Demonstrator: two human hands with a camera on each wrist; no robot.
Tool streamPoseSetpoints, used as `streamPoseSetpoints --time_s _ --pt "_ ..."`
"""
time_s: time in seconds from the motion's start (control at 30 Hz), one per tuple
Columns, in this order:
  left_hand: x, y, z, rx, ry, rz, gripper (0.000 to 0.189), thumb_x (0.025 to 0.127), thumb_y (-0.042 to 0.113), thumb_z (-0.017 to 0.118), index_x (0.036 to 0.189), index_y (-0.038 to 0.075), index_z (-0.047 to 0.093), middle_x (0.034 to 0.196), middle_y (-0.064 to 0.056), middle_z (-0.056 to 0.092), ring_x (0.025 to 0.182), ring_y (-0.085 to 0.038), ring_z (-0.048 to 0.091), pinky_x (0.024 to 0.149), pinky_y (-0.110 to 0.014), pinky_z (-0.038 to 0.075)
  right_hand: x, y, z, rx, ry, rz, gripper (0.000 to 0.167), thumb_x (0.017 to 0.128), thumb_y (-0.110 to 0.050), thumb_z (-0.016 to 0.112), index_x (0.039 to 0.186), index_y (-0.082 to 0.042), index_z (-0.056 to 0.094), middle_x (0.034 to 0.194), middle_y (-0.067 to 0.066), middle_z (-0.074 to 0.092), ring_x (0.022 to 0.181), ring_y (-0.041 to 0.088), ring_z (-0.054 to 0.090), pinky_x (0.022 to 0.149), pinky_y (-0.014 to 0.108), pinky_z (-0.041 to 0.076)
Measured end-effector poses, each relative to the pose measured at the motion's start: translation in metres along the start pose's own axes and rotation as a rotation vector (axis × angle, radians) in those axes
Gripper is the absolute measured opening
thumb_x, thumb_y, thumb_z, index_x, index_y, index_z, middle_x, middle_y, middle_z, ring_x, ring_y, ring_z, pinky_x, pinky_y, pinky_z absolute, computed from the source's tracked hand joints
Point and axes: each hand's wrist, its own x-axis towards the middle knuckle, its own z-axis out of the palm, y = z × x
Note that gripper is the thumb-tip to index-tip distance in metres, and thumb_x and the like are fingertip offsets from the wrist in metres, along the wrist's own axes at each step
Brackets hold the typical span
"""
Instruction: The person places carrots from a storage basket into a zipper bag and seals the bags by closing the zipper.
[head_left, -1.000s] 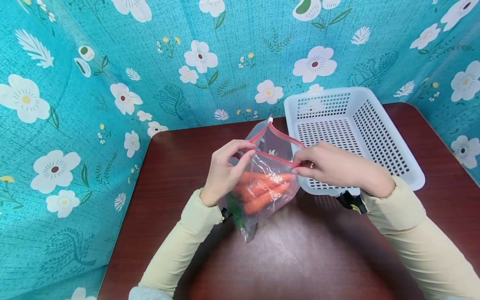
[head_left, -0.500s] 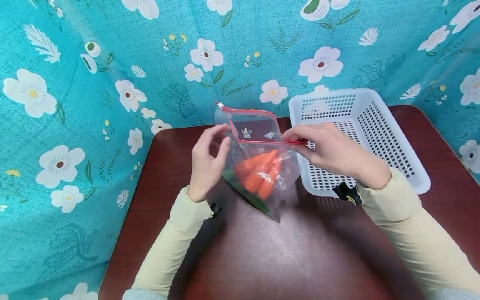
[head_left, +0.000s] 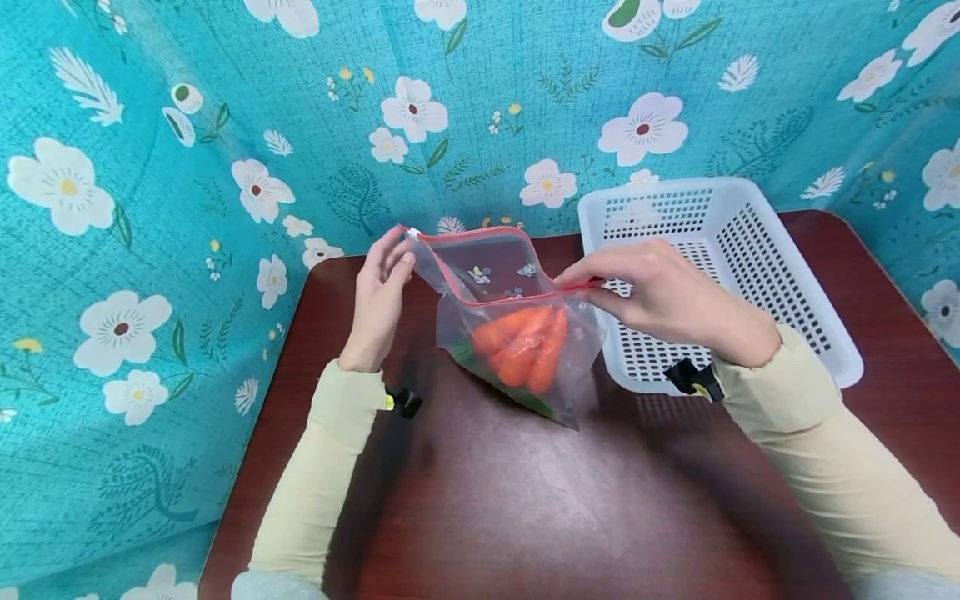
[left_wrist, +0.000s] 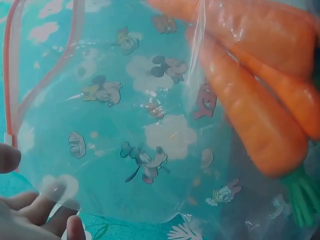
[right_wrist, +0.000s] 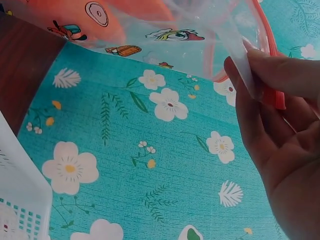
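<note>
A clear slider zip bag (head_left: 585,333) with a red zip edge and cartoon prints hangs above the table, its mouth spread wide. Inside lie several orange carrots (head_left: 517,346), with green tops (left_wrist: 301,197) showing in the left wrist view. My left hand (head_left: 377,300) holds the bag's upper left corner beside the white slider (head_left: 413,234); some of its fingers (left_wrist: 47,207) show behind the clear film. With thumb and fingers, my right hand (head_left: 667,292) pinches the right end of the red zip, also seen close up in the right wrist view.
A white perforated plastic basket (head_left: 798,325) stands at the back right, just behind my right hand. The dark red-brown table (head_left: 525,517) meets a teal flowered cloth (head_left: 480,125) at the back and left.
My left hand let go of the front zip edge and moved left to the slider corner. The bag's mouth has widened and swung left, while my right hand keeps its pinch.
</note>
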Motion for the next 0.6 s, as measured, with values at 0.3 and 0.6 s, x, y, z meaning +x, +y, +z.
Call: streamPoseSetpoints --time_s 0.3,0.6 --pt "-0.002 0.0 -0.004 -0.118 0.086 0.059 0.013 0.099 0.017 0.054 0.104 0.007 0.062 0.085 0.003 0.069 0.09 -0.014 0.066 0.101 -0.034 0.045 0.004 0.01 -0.002 0.002 0.065 0.249 0.021 0.08 0.005 0.071 0.095 -0.009 0.072 0.084 -0.001 0.071 0.073 0.001 0.059 0.071 0.009 0.045" --pt "-0.012 0.005 -0.014 -0.157 0.188 0.0 0.009 0.097 0.018 0.058 0.095 0.011 0.063 0.075 0.001 0.067 0.062 -0.011 0.066 0.072 -0.027 0.058 0.011 0.013 -0.004 0.093 0.086 0.641 0.01 0.089 -0.012 0.066 0.098 -0.009 0.07 0.084 0.005 0.07 0.067 0.006 0.06 0.063 0.015 0.044"
